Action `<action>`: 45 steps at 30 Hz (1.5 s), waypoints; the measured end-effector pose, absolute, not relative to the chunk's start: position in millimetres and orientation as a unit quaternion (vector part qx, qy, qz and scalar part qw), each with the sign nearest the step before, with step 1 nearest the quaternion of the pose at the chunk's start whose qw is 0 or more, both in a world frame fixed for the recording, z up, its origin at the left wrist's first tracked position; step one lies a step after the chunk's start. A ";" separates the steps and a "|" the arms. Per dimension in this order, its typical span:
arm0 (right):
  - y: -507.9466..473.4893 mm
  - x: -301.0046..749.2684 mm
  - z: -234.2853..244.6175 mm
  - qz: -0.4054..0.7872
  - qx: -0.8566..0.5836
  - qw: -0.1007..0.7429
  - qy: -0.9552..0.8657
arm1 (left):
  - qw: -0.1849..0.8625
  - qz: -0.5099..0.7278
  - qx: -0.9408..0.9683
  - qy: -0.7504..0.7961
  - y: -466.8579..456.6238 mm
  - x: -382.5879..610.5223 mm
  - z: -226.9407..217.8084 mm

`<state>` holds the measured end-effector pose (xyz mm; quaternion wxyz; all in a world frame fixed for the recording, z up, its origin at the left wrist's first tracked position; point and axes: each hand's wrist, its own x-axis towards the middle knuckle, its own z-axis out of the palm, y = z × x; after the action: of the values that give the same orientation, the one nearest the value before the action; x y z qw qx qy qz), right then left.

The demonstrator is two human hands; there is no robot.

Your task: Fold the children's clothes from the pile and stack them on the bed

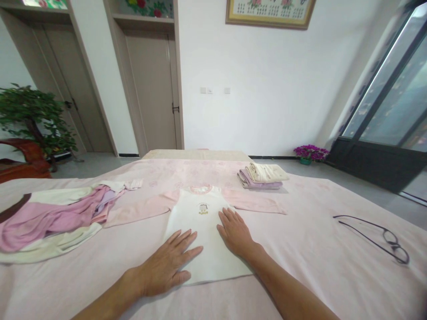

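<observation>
A small white shirt [200,240] with pink sleeves lies spread out on a pale pink cloth, its collar pointing away from me and both sleeves stretched sideways. On its chest is a small printed picture. My left hand [167,264] rests flat on the shirt's lower left part, fingers spread. Higher up, on the right side of the shirt's body, my right hand [236,232] lies flat with its fingers stretched out. Neither hand grips anything. The left sleeve's cuff reaches a heap of pink and cream clothes [56,213].
Beyond the right sleeve sits a stack of folded clothes [263,175], cream on top of purple. Eyeglasses [393,244] lie at the right on the pink cloth [310,266]. Past the far edge are doors [151,89], a potted plant [33,115] and purple flowers [311,152].
</observation>
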<state>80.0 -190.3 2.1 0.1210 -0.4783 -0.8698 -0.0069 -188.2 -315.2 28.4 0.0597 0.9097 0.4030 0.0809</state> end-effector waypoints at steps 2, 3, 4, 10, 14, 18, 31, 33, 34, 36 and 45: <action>-190.0 80.2 1.0 -0.011 -0.477 0.123 -0.870 | 0.078 0.079 0.911 0.398 -318.1 -188.7 32.0; -189.8 80.4 0.4 -0.013 -0.476 0.123 -0.871 | 0.087 0.084 0.911 0.395 -318.7 -189.0 32.6; -189.5 80.6 -0.2 -0.014 -0.475 0.124 -0.871 | 0.096 0.091 0.910 0.394 -318.3 -189.4 32.2; -187.3 81.3 -3.0 -0.011 -0.471 0.126 -0.873 | 0.089 0.243 0.785 0.562 -290.3 -216.7 16.4; -187.0 80.8 -2.5 -0.013 -0.474 0.125 -0.872 | -0.041 0.321 0.616 0.718 -262.8 -280.7 9.9; -188.0 80.5 0.2 -0.011 -0.476 0.117 -0.872 | -0.141 0.206 0.538 0.805 -257.9 -349.4 1.8; -186.7 80.0 -0.7 -0.003 -0.482 0.113 -0.869 | -0.141 0.097 0.443 0.880 -261.3 -379.2 -2.8; -187.0 80.0 0.3 -0.001 -0.482 0.112 -0.869 | -0.103 0.128 0.419 0.893 -261.8 -380.2 -2.3; -187.2 80.0 0.6 -0.001 -0.482 0.112 -0.869 | -0.079 0.143 0.407 0.899 -262.2 -380.3 -1.7; -187.6 79.8 0.8 -0.001 -0.481 0.114 -0.869 | -0.047 0.174 0.394 0.901 -262.7 -377.9 1.8; -190.9 79.1 6.7 0.005 -0.449 0.160 -0.879 | 0.113 0.462 0.546 0.689 -261.8 -266.1 53.6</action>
<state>79.1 -190.9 6.7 0.1600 -0.4493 -0.8789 0.0054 -266.1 -261.8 53.6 0.1128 0.5463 0.6893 0.4623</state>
